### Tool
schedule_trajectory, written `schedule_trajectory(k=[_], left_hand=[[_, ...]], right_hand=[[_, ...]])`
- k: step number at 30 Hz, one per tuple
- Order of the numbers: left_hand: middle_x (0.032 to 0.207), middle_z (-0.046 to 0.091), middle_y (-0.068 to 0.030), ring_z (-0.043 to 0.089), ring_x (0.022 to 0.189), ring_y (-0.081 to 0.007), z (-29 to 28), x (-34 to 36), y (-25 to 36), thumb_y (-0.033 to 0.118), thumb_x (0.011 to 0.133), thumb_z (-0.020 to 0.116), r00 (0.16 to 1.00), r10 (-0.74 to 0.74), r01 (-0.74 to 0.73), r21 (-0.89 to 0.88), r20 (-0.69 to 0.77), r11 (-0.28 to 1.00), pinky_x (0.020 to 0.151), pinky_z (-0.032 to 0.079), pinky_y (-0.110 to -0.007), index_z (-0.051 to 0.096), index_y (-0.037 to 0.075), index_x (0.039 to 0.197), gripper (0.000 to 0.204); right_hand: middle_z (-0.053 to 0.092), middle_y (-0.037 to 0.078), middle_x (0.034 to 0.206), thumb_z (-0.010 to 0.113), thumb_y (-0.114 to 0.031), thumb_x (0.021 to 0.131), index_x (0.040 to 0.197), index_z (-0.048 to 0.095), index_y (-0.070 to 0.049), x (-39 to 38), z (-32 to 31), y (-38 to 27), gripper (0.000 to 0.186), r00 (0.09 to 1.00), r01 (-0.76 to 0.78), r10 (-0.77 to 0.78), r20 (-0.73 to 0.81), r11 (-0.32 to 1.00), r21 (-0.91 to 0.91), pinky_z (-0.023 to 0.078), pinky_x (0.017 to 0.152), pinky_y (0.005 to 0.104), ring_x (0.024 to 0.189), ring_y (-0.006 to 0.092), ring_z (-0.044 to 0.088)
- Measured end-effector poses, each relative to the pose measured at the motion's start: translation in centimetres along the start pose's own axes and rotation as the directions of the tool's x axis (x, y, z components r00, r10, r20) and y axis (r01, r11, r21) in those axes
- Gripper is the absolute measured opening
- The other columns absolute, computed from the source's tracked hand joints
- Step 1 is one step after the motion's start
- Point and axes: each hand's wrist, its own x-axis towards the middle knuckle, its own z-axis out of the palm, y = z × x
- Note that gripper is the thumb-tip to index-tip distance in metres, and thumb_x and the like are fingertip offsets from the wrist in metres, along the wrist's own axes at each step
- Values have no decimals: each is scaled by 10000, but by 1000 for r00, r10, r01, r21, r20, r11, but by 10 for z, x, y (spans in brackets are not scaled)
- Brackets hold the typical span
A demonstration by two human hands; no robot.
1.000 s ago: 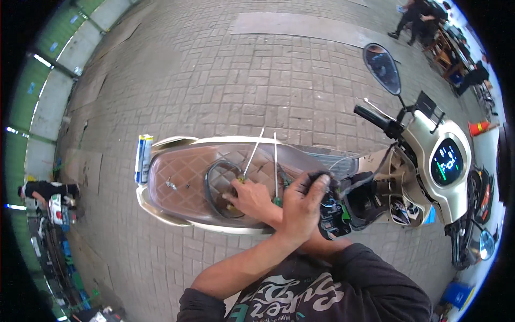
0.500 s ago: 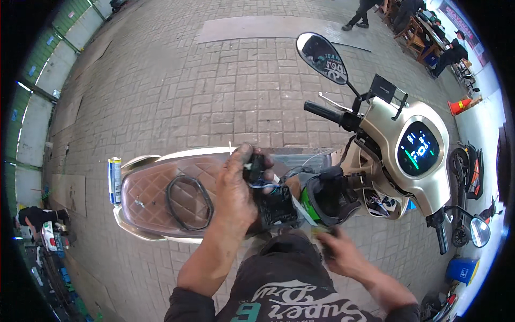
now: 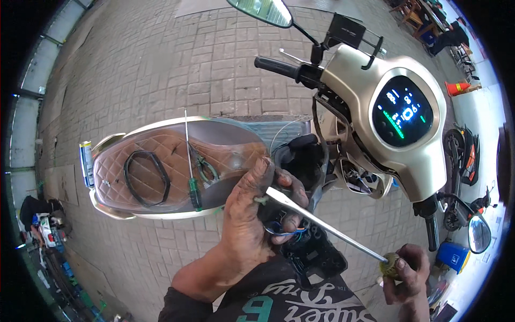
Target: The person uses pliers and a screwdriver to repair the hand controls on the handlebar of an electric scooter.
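Note:
My left hand (image 3: 245, 212) is closed around a small dark part, mostly hidden by my fingers, with blue and other thin wires (image 3: 284, 231) hanging from it. A larger black plastic housing (image 3: 316, 255) sits below it, against my shirt. My right hand (image 3: 410, 273) grips the yellowish handle of a long flat-blade screwdriver (image 3: 338, 232). Its shaft slants up to the left, and the wide tip lies at the part between my left thumb and fingers. Whether the tip presses on the part I cannot tell.
On the scooter's brown quilted seat (image 3: 115, 177) lie a black angular ring (image 3: 127, 180), a green-handled screwdriver (image 3: 193, 190) and pliers (image 3: 205, 167). A spray can (image 3: 86, 163) stands by the tail. The handlebar's display (image 3: 402, 110) is lit. Dark cables hang below the handlebar.
My right hand has swung out to the right, and its screwdriver now reaches the part in my left hand. The left hand sits lower, uncovering the tools on the seat. The view has shifted.

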Motion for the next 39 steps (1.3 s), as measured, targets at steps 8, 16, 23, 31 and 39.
schedule_trajectory(k=[8,16,23,31,39], left_hand=[[761,569,-142,547,446,-158,16,-2,-12,411,908,529,995,39,-33,67,-91,997,293,326,-196,516,55,857,360],[727,582,-134,580,451,-172,22,-5,-7,383,928,505,998,62,-59,95,-26,994,289,340,-207,540,41,858,350],[708,600,-115,585,461,-164,33,-16,4,362,933,503,992,123,-114,195,-35,974,322,373,-225,547,40,861,333],[735,565,-65,567,619,-148,30,-17,-42,266,908,556,1000,7,-6,537,1,843,534,469,-245,533,66,850,209],[980,540,-148,561,806,-246,23,5,10,246,908,555,968,109,-106,-26,228,994,511,484,-258,515,56,1114,283]], right_hand=[[516,99,818,653,-371,656,996,540,-48,-10,-39,-7,482,877,-472,480,29,872,-131,402,630,321,701,213,507],[512,93,860,647,-226,725,1096,517,-152,-13,-50,-21,401,931,-332,362,39,887,-322,408,631,357,738,237,523],[557,133,832,730,-131,662,966,585,-292,7,-31,-33,374,991,-115,126,33,966,-232,409,535,335,640,234,564],[542,152,862,641,-16,608,1103,536,-215,20,-29,-52,544,985,159,-131,112,943,-292,403,520,368,668,270,536],[559,198,1103,675,-35,757,1231,544,-119,15,-17,-32,499,998,-60,58,-38,997,-56,504,675,369,861,321,598]])
